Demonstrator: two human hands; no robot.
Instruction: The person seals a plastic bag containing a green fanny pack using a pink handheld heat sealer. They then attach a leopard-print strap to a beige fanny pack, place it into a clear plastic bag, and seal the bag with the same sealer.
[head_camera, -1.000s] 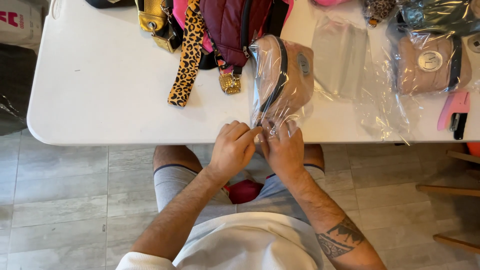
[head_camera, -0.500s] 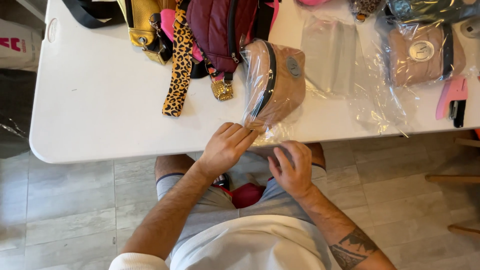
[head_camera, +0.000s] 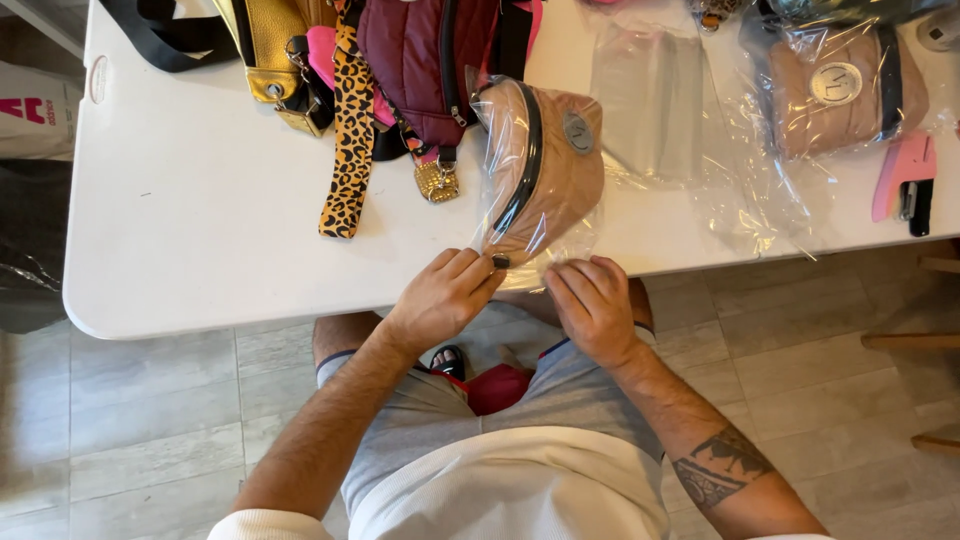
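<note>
1. A seated person works at the near edge of a white folding table (head_camera: 200, 250), both hands on the open end of a clear plastic bag (head_camera: 520, 250) that holds a tan belt bag (head_camera: 555, 170).

2. The left hand (head_camera: 440, 295) has its fingers curled, the tips pressing the plastic at the bag's near corner, right beside a small dark fitting on the pouch. The right hand (head_camera: 595, 300) lies just beside it, fingers bent down over the loose film at the table edge. Both hands pinch or press the film; whether either has a firm grip on it cannot be told.

3. By the look of it, the packing is well along: the tan pouch sits wholly inside its wrapper, black strap and round badge showing through. The mouth of the wrapper, under the fingers, looks not yet closed.

4. Already done, it appears: a second tan pouch (head_camera: 840, 95) lies wrapped in plastic at the far right of the table.

5. Still bare: a maroon quilted bag (head_camera: 420, 60), a gold bag (head_camera: 265, 45) and a leopard-print strap (head_camera: 350, 140) sit heaped at the far side, no wrapper on any of them.

6. An empty clear sleeve (head_camera: 650, 100) lies flat between the 2 wrapped pouches. A pink hand tool (head_camera: 900, 175) rests at the right edge.
</note>
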